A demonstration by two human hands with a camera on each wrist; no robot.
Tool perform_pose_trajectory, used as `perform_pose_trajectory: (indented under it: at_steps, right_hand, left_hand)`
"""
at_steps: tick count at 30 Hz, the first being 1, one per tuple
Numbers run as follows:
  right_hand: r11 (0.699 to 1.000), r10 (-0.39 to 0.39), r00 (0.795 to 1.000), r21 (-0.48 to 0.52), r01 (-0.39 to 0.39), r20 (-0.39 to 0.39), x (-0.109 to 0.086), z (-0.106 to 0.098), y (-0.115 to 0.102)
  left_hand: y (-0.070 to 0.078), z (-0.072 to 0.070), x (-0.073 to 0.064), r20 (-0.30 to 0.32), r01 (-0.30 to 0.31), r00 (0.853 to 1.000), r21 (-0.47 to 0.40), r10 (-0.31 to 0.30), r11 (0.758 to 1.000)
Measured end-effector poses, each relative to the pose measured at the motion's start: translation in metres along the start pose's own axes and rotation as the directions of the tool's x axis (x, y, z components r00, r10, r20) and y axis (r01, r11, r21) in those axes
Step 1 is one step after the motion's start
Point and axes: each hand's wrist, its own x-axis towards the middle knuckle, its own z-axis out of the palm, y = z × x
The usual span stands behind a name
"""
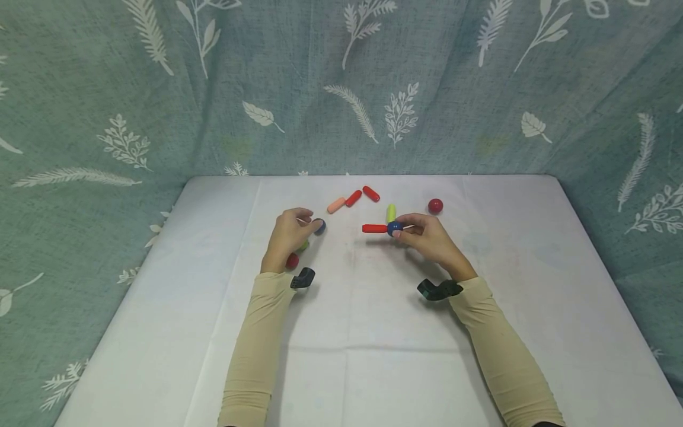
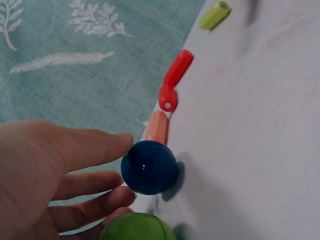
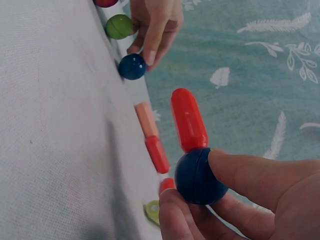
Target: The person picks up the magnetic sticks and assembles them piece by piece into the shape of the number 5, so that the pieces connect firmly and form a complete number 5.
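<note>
My right hand [image 1: 429, 240] pinches a dark blue ball [image 3: 200, 176] between thumb and fingers. A red rod [image 1: 374, 228] sticks out from that ball toward the left, end against it. Over on the left, my left hand [image 1: 288, 234] has its thumb and fingertips at the sides of a second blue ball [image 2: 150, 167], low over the white cloth. A green ball [image 3: 119, 26] lies beside the left fingers, partly hidden by them in the head view. Nearer the left wrist is a red ball [image 1: 291, 261].
Toward the back lie a salmon-pink rod [image 1: 336, 206], a red rod [image 1: 354, 198] and another red rod [image 1: 371, 194]. A yellow-green rod [image 1: 391, 213] is just behind the right hand's ball. Another red ball [image 1: 435, 206] sits at back right. Patterned green fabric [image 1: 299, 89] hangs around the table.
</note>
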Motion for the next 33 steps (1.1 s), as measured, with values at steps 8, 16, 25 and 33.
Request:
perform_pose_trajectory:
  at_steps: [8,16,25,33]
  right_hand:
    - [1.0,0.022,1.0,-0.001,-0.022,0.004,0.0017,-0.0005,0.0011]
    - [1.0,0.012,1.0,0.002,-0.013,0.008,0.0024,-0.0005,0.0022]
    - [1.0,0.017,1.0,0.002,-0.018,0.01,0.0008,0.0002,-0.0003]
    - [1.0,0.003,1.0,-0.003,-0.003,0.01,0.0004,-0.0004,-0.0012]
  left_hand:
    - [-0.0019,0.0023,0.0003,0.021,0.002,1.0,0.049,-0.003,0.999]
    - [-0.004,0.0045,0.0011,0.058,-0.007,0.998,0.067,0.004,0.998]
    - [-0.0015,0.0057,0.0005,0.053,-0.004,0.999,0.065,0.001,0.998]
    - [0.0031,0.0049,0.0004,0.045,-0.026,0.999,0.054,0.023,0.998]
